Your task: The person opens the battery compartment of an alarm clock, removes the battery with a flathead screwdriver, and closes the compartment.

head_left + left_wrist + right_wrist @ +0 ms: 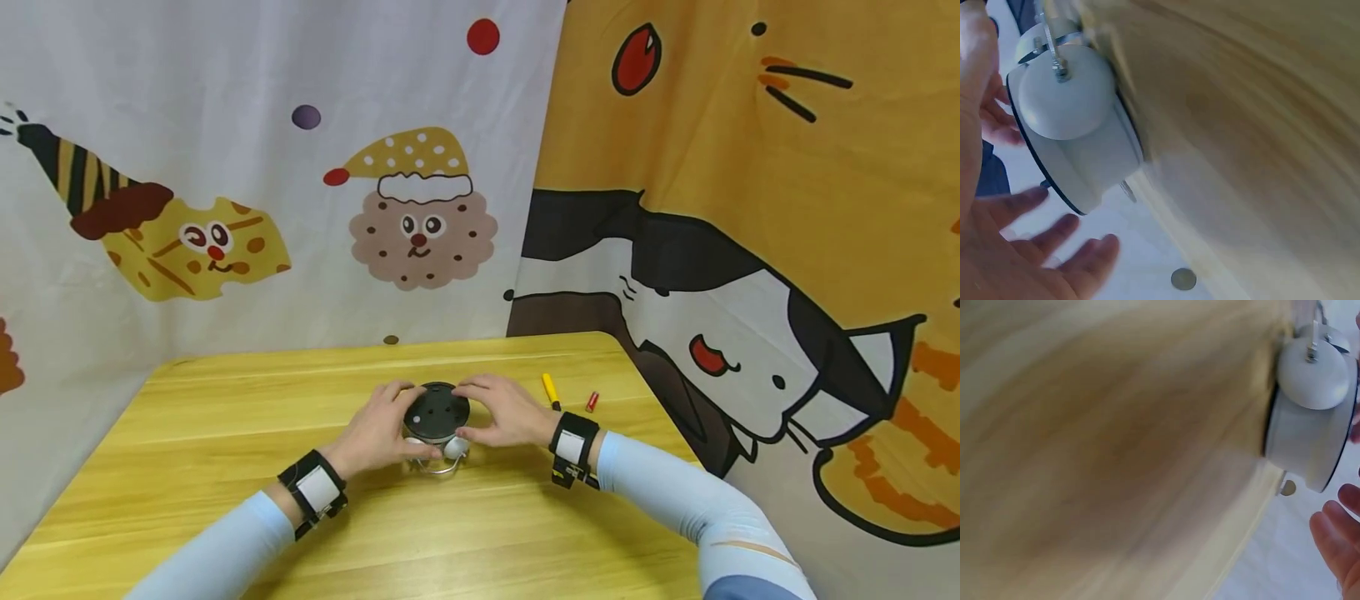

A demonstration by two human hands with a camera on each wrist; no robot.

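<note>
A twin-bell alarm clock [437, 411] lies on its face on the table, its round black back turned up. Its two pale bells and wire handle point toward the person. My left hand [377, 431] is at the clock's left side, fingers spread and bent slightly. In the left wrist view the fingers of that hand [1035, 253] hover by the clock's body [1100, 156] without closing round it. On the other side is my right hand [506, 411]; the right wrist view shows its loose fingers [1336, 540] apart from the clock [1297, 440].
A yellow tool with a black end [551, 391] lies to the right of the clock. Beside it is a small red cylinder [592, 402], seemingly a battery. The wooden table [247, 408] ends at a curtain [247, 325] printed with cartoon figures.
</note>
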